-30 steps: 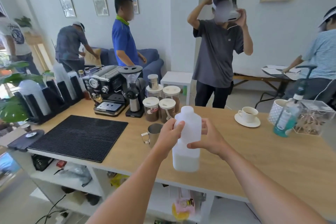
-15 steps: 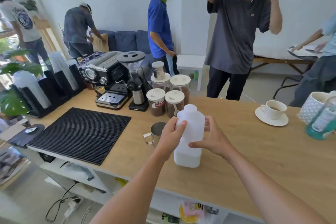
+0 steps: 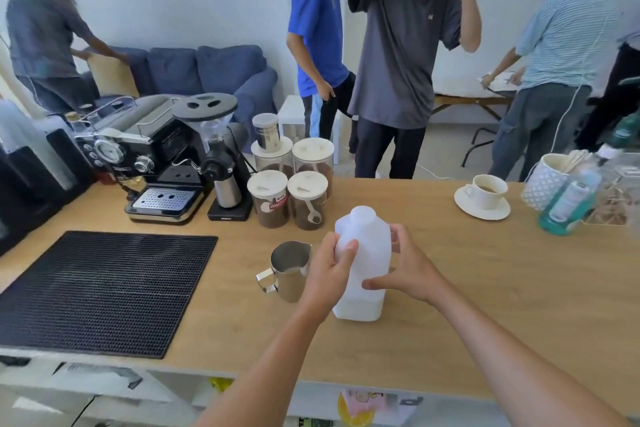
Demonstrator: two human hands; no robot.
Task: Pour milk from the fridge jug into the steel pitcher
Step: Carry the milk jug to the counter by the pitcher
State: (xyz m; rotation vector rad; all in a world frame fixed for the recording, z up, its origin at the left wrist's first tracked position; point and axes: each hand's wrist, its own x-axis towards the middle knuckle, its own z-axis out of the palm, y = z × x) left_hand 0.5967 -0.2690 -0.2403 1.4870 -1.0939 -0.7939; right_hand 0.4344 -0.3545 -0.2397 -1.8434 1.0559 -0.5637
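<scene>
Milk jug (image 3: 363,253): translucent white plastic, squarish body with rounded shoulders tapering to a short white-capped neck; a low band of milk shows through near the base, the rest looks hazy and empty. It stands upright on the wooden counter (image 3: 485,288), base down, near the front middle. Left hand (image 3: 329,276) wraps the jug's left side, thumb pressed on the front face near the shoulder, the other fingers hidden behind the body; closed on the jug. Right hand (image 3: 407,272) holds the right side, thumb lying low across the front face, fingertips curled round the back edge up by the shoulder; also gripping the jug. Steel pitcher (image 3: 289,269): polished, open-topped, spout toward the back, handle pointing front-left; it stands upright just left of the jug, partly hidden by the left hand; contact cannot be told. Behind them, four lidded coffee jars (image 3: 291,198), a grinder (image 3: 221,163), an espresso machine (image 3: 156,163). Black rubber mat (image 3: 100,288) lies to the left. Cup and saucer (image 3: 485,196) stand well apart at right rear.
</scene>
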